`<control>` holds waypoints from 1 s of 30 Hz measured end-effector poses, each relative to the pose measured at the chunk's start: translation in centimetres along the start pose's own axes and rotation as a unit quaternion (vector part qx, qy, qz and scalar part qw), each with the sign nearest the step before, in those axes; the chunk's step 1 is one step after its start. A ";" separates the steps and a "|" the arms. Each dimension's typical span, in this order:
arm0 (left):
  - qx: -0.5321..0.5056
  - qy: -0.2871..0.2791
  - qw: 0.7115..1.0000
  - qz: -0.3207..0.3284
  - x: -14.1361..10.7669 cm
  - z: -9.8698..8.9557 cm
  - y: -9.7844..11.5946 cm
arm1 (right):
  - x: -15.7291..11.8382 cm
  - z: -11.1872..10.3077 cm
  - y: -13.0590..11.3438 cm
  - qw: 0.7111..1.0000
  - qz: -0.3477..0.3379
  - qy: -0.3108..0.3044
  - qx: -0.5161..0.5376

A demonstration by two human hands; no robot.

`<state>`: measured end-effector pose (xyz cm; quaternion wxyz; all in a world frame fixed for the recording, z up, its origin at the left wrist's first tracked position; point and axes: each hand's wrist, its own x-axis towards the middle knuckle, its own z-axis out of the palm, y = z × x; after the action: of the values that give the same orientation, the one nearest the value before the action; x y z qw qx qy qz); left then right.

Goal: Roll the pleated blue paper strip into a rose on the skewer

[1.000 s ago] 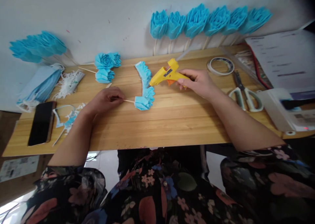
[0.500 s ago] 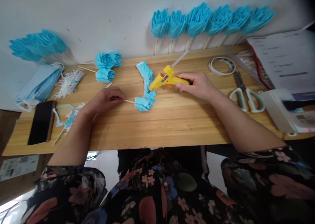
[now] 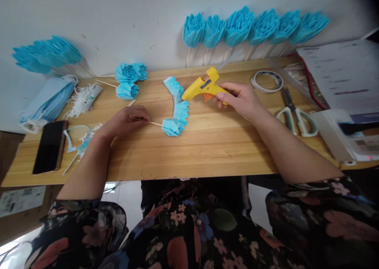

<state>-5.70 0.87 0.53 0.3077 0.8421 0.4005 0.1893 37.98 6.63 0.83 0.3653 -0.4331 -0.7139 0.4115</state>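
Note:
My left hand [image 3: 132, 120] pinches a thin wooden stick [image 3: 155, 124] whose far end goes into a partly rolled blue flower [image 3: 172, 127]. From that flower a pleated blue strip [image 3: 180, 110] curves away over the table, its far end pale and flat. My right hand [image 3: 241, 99] is wrapped round the handle of a yellow glue gun [image 3: 206, 84], fingers by its orange trigger. The gun's nozzle points down-left at the inner edge of the strip, at about its middle; whether it touches cannot be told. A clear glue stick juts from the gun's back.
Finished blue flowers on sticks [image 3: 239, 26] lean along the wall, with more at far left [image 3: 47, 54]. Three small blue flowers [image 3: 127, 73] lie behind my left hand. Stacked blue masks [image 3: 49, 101], a phone [image 3: 50, 146], tape [image 3: 267, 81] and scissors [image 3: 296, 113] lie at the sides.
The glue gun has moved up along the strip, away from the flower toward the strip's far end. My left hand and the stick have stayed in place.

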 end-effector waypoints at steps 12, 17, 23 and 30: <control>0.012 0.011 1.000 0.022 0.1 0.2 0.3 | 0.1 -0.3 0.1 1.000 -0.009 0.017 -0.024; 0.013 0.015 0.999 0.030 0.0 0.2 0.0 | 0.0 -0.2 0.2 0.998 -0.009 -0.004 -0.060; 0.006 0.011 1.000 0.021 0.0 0.1 -0.2 | 0.0 0.0 0.4 0.997 -0.013 -0.008 -0.079; 0.000 0.008 1.000 0.022 0.0 0.0 -0.2 | 0.2 -0.2 0.5 1.000 -0.007 0.004 0.003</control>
<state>-5.78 0.97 0.40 0.3003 0.8493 0.3839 0.2029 38.27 7.06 0.49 0.3720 -0.4284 -0.7146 0.4091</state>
